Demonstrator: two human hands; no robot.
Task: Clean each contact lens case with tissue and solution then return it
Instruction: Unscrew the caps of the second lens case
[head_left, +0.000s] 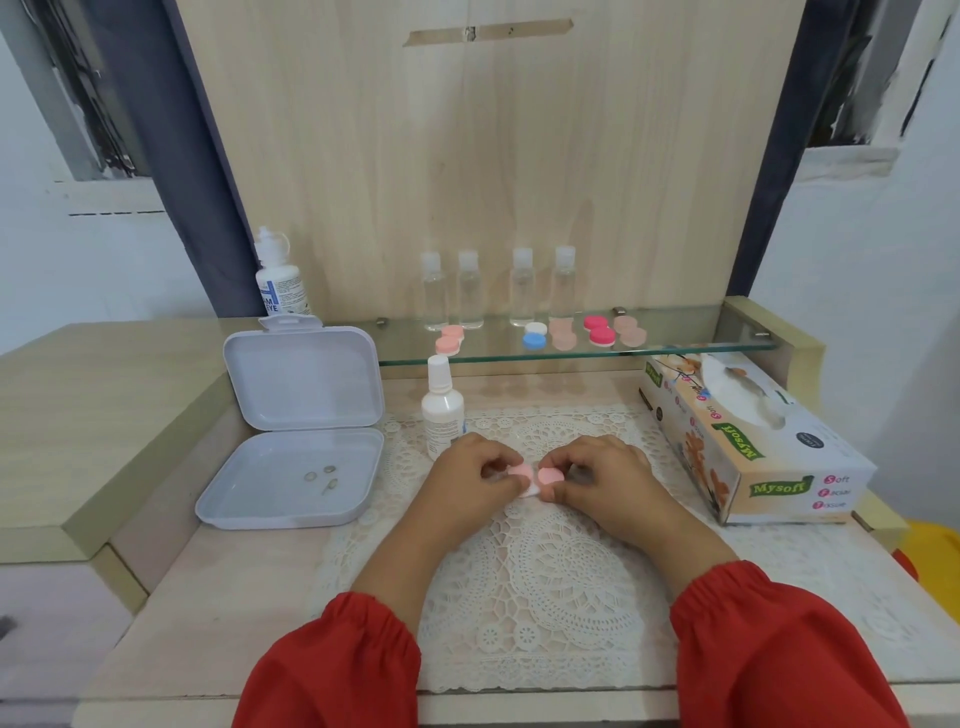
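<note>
You sit at a pale wooden desk (218, 613) with a tall wood panel behind it. A white lace mat (545, 582) covers the middle, and your two hands work above it.

At 9 o'clock from your hands lies an open white plastic box (296, 431), its lid standing up, with a few small round pieces in the tray. At 3 o'clock is the tissue box (748, 447), one tissue standing out at the top. At 12 o'clock a glass shelf (675, 345) carries four clear small bottles (498, 291) and five more lens cases (540, 335) in pink, blue and white, red, and peach. A large solution bottle (280, 283) stands at 11 o'clock behind the box, and a small white bottle (441, 410) stands just beside your left hand, at about 11 o'clock from it.

Your left hand (470, 470) and right hand (605, 475) hold between them the pink contact lens case (535, 475), just over the mat. The fingers of each hand are curled and pinch one end of the case, each on one round cap. I think you are unscrewing the caps, though a closing turn would look the same.

What can go wrong here: a small cap can slip from your fingertips and roll off the desk edge at 6 o'clock. Your left knuckles are very near the small white bottle, so a wide turn of the wrist may knock it over. If liquid is inside the case, tilting it would wet the lace.
</note>
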